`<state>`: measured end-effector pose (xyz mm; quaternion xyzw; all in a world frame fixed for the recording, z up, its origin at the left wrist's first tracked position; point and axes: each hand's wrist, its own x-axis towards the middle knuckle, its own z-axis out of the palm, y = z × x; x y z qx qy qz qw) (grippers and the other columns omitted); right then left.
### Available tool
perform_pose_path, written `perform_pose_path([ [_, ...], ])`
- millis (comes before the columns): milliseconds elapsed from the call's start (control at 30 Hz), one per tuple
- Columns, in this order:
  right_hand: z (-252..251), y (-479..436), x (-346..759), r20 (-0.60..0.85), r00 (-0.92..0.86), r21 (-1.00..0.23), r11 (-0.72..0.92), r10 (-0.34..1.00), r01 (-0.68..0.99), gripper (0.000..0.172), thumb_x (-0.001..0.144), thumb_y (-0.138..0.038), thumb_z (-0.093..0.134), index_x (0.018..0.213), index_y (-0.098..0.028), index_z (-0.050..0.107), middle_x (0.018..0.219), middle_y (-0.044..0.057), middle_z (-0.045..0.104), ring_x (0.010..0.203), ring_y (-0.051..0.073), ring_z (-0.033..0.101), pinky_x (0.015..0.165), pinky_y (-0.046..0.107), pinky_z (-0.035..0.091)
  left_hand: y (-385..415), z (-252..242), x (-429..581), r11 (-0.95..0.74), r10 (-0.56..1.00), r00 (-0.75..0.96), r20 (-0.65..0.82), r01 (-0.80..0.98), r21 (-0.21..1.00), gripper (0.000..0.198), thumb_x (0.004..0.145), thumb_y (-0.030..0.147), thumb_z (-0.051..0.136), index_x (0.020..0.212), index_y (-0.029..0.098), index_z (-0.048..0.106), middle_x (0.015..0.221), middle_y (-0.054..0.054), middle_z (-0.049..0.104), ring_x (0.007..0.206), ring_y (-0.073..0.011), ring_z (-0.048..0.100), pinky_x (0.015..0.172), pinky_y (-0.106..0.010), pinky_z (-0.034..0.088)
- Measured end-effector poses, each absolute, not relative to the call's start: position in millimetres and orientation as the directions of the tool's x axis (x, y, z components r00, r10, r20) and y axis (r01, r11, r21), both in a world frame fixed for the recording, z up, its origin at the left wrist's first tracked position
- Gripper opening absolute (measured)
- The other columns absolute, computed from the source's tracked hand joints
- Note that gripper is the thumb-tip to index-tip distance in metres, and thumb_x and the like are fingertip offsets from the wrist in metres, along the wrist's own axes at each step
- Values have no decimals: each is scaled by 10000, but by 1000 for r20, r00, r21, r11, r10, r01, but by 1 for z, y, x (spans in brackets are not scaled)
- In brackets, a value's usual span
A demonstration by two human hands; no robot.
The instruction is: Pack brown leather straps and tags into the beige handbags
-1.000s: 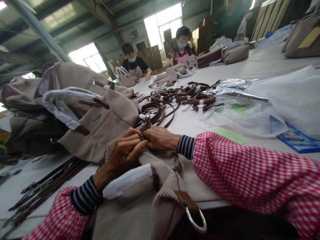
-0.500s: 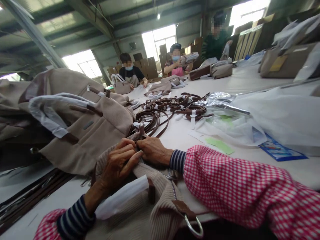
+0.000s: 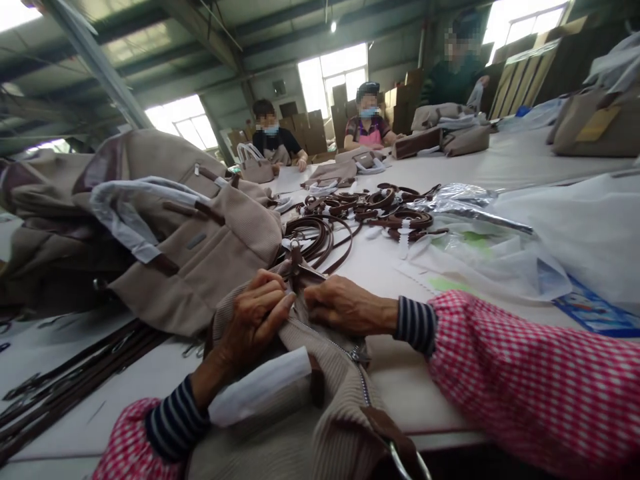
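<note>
White surface (image 3: 525, 160) in a warehouse room, brown straps (image 3: 360, 207) piled mid-far. Beige ribbed bag (image 3: 320, 400) with a zipper lies at near edge. Left hand (image 3: 253, 320) and right hand (image 3: 345, 308) both pinch its far end closed-fingered.

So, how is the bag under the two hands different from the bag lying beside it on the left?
The bag under the hands lies at the table's near edge, both hands pinching its top; the left bag rests untouched on a pile. The left bag shows white-wrapped handles looped over it; on the near bag a white-wrapped piece lies flat. The near bag shows a zipper. Both are beige fabric with brown trim.
</note>
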<state>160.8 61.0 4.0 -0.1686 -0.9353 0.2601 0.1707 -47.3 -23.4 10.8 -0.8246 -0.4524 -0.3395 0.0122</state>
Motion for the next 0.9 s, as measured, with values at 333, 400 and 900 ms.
perform_pose_path([
  [333, -31, 29, 183, 490, -752, -631, 774, 442, 44, 110, 948, -118, 531, 862, -185, 532, 762, -22, 559, 672, 112, 499, 658, 229, 354, -41, 81, -48, -498, 832, 542, -120, 824, 271, 349, 949, 377, 675, 1283, 278, 666, 1316, -26, 641, 1405, -268, 399, 1161, -376, 402],
  [400, -33, 29, 183, 541, -740, -585, 811, 399, 9, 110, 947, -101, 509, 882, -186, 533, 791, -9, 575, 685, 117, 514, 663, 229, 373, -45, 91, -42, -486, 824, 525, -212, 848, 211, 513, 849, 247, 718, 1352, 307, 635, 1344, -22, 630, 1407, -289, 401, 1160, -407, 421],
  [900, -18, 24, 189, 432, -851, -229, 949, 297, 215, 119, 997, -204, 482, 1084, -211, 562, 1000, 31, 683, 759, 143, 558, 549, 261, 316, -52, 15, -43, -498, 849, 472, 237, 865, 66, 409, 831, 118, 480, 1113, 306, 708, 1193, -38, 719, 1334, -300, 475, 1028, -399, 516],
])
